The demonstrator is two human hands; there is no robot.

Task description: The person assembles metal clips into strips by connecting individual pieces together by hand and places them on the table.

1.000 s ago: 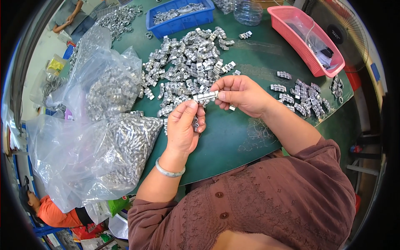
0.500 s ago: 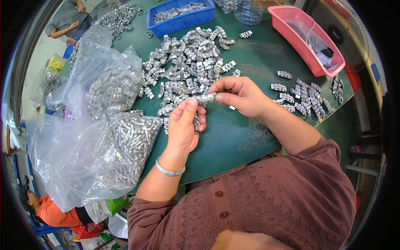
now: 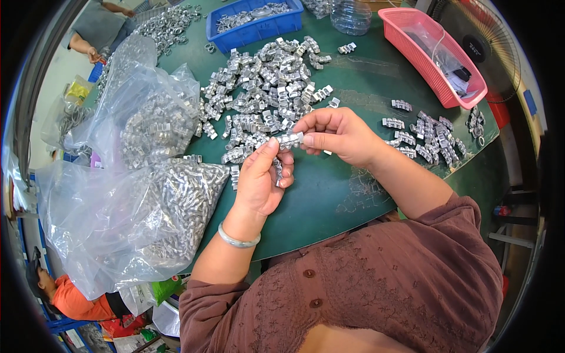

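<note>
Metal clip sits in the middle of the frame, pinched at one end by the left hand and at the other by the right hand (so both can work on it). Close above lies the big pile of clips on the green table, easy to reach.

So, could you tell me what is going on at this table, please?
A person sits at a green table, holding a small silver metal clip between the left hand and the right hand. The left hand also cups a few more clips against its palm. A loose heap of the same clips lies just beyond the hands, a smaller batch sits to the right, and clear bags full of metal parts lie to the left.
</note>
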